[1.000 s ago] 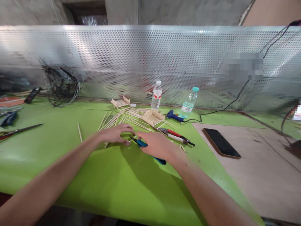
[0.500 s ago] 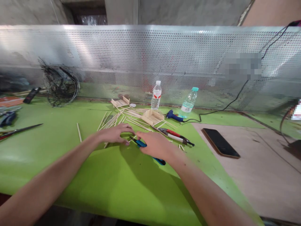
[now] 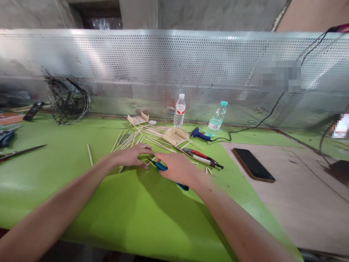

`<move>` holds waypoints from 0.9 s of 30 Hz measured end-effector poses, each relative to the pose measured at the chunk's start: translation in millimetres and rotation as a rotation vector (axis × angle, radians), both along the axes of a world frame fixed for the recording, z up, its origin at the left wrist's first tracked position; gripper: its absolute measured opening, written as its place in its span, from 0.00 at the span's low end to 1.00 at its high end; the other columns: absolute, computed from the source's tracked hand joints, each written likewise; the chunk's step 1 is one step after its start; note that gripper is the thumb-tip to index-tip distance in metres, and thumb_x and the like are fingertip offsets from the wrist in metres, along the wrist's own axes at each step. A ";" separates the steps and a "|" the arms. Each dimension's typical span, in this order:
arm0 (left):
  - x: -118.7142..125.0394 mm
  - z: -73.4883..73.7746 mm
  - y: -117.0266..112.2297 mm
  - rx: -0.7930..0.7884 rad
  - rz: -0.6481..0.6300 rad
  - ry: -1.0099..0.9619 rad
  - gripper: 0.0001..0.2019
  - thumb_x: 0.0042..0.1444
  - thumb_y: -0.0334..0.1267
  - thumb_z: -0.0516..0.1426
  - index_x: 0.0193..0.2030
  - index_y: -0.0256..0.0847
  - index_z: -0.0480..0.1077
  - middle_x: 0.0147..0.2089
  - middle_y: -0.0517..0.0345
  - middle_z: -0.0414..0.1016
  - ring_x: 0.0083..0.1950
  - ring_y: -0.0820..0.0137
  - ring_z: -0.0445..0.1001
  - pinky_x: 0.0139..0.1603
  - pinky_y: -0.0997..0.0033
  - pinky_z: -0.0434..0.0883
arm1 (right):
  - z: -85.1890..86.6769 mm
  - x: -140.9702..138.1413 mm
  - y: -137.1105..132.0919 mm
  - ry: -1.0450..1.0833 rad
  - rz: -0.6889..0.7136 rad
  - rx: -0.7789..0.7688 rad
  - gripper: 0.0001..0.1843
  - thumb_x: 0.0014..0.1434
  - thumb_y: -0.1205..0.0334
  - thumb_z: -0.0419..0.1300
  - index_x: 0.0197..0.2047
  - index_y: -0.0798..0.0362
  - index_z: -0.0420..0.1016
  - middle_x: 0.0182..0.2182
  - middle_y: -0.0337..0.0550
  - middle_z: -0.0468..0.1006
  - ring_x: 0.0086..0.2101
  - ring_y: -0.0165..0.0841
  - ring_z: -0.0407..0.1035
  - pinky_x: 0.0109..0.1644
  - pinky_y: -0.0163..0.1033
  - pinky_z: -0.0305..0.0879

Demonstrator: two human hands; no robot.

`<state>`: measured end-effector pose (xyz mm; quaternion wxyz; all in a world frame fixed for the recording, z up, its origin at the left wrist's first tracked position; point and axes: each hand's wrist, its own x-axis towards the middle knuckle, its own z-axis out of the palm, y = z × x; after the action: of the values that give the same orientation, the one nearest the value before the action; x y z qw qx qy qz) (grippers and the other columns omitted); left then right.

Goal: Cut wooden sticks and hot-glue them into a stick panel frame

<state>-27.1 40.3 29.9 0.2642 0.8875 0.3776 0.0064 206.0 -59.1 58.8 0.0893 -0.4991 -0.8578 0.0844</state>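
Observation:
My right hand (image 3: 177, 166) is wrapped around a pair of blue-handled pliers (image 3: 161, 166). Their dark jaws point to the left, and one handle end shows below my palm. Beside the jaws, my left hand (image 3: 133, 154) is curled low over the green tabletop, with a short thin wooden stick (image 3: 151, 160) at its thumb and fingertips. That stick lies by the jaws; my fingers partly hide the contact. Just behind both hands spreads a loose pile of wooden sticks (image 3: 156, 140). A small stick-built piece with raised sides (image 3: 176, 136) rests on the pile's right part.
Another stick-built piece (image 3: 138, 118) stands farther back. Red-and-white handled pliers (image 3: 201, 157), a blue glue gun (image 3: 200, 134) with a cord, two bottles (image 3: 179, 111) and a phone (image 3: 253, 165) are to the right. Scissors (image 3: 21, 153) and coiled wire (image 3: 68, 98) lie left. Perforated metal panel (image 3: 136, 62) behind.
The view has shifted slightly, so everything sits a little farther left. Both hands keep nearly the same pose, and the pliers remain in my right hand.

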 end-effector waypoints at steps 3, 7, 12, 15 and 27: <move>-0.4 -1.3 1.0 -0.015 0.011 -0.008 0.33 0.52 0.60 0.61 0.65 0.60 0.66 0.73 0.58 0.55 0.68 0.52 0.61 0.67 0.52 0.61 | -1.1 -2.6 -0.6 -0.008 -0.003 0.015 0.20 0.56 0.63 0.61 0.53 0.48 0.72 0.46 0.44 0.82 0.41 0.40 0.75 0.34 0.37 0.54; -1.0 -3.3 2.0 -0.020 -0.010 -0.036 0.31 0.52 0.61 0.61 0.63 0.62 0.68 0.71 0.58 0.59 0.67 0.51 0.61 0.66 0.48 0.62 | 3.0 0.3 -1.0 0.012 0.001 -0.021 0.18 0.55 0.62 0.62 0.51 0.48 0.73 0.44 0.42 0.82 0.40 0.39 0.75 0.33 0.37 0.54; -1.8 -4.3 2.6 -0.037 0.007 -0.068 0.31 0.50 0.61 0.63 0.62 0.64 0.69 0.70 0.58 0.60 0.66 0.50 0.62 0.64 0.47 0.63 | 1.6 -0.9 -1.2 0.013 -0.007 -0.022 0.19 0.57 0.62 0.63 0.52 0.48 0.73 0.45 0.44 0.82 0.41 0.39 0.75 0.35 0.37 0.56; -1.2 -2.3 1.5 -0.031 0.021 -0.056 0.31 0.50 0.61 0.62 0.62 0.61 0.69 0.71 0.58 0.59 0.66 0.50 0.62 0.65 0.49 0.62 | 1.1 -2.5 -1.4 -0.004 -0.008 -0.012 0.19 0.56 0.62 0.63 0.52 0.48 0.72 0.45 0.44 0.82 0.40 0.39 0.75 0.34 0.37 0.55; 0.3 1.1 -0.8 -0.009 0.006 -0.018 0.32 0.52 0.61 0.61 0.63 0.59 0.68 0.72 0.57 0.59 0.67 0.51 0.61 0.66 0.48 0.61 | -4.8 -3.6 -0.2 0.018 -0.003 0.008 0.17 0.59 0.61 0.62 0.52 0.48 0.72 0.43 0.43 0.82 0.39 0.38 0.75 0.34 0.37 0.54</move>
<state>-26.8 39.5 31.0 0.2714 0.8850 0.3780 0.0134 202.5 -59.3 54.0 0.0991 -0.4993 -0.8565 0.0856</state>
